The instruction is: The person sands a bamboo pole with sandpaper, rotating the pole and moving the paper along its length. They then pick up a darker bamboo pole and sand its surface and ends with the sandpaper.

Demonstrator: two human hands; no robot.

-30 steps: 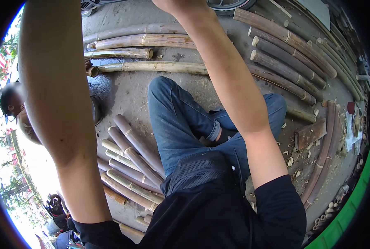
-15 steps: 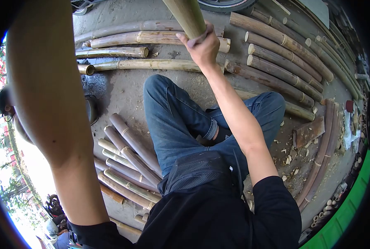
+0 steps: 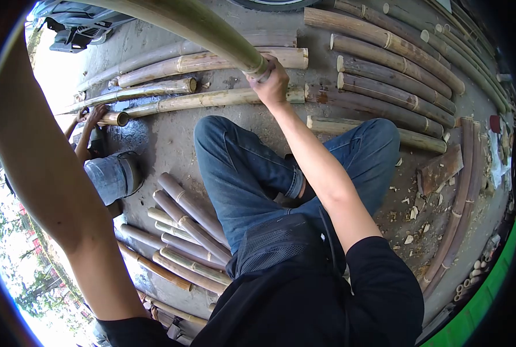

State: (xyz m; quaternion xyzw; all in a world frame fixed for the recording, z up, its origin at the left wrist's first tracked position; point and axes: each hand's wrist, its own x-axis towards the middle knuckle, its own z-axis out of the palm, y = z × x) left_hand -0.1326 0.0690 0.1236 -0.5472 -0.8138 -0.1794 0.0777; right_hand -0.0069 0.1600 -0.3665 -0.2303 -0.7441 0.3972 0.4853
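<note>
A long green-brown bamboo pole (image 3: 194, 26) slants from the top left down to my right hand (image 3: 272, 85). My right hand is closed around the pole's near end, with something greyish at the end that I cannot make out. My left forearm (image 3: 55, 168) rises along the left side, and the hand at its end is out of view. Below the held pole, several cut bamboo lengths (image 3: 211, 101) lie crosswise on the ground in front of my crossed legs (image 3: 240, 156).
Another person's hands (image 3: 93, 115) touch a wet bamboo pole (image 3: 114, 119) at the left, near a bluish bucket (image 3: 110, 176). Bamboo poles (image 3: 394, 66) lie at the right; shorter pieces (image 3: 191, 225) lie left of my legs. Wood chips (image 3: 414, 214) litter the ground. A wheel (image 3: 275, 4) shows at the top.
The held pole has swung from steep to a flatter slant toward the upper left. My right hand has moved slightly down and left. The other person's hands have come into view.
</note>
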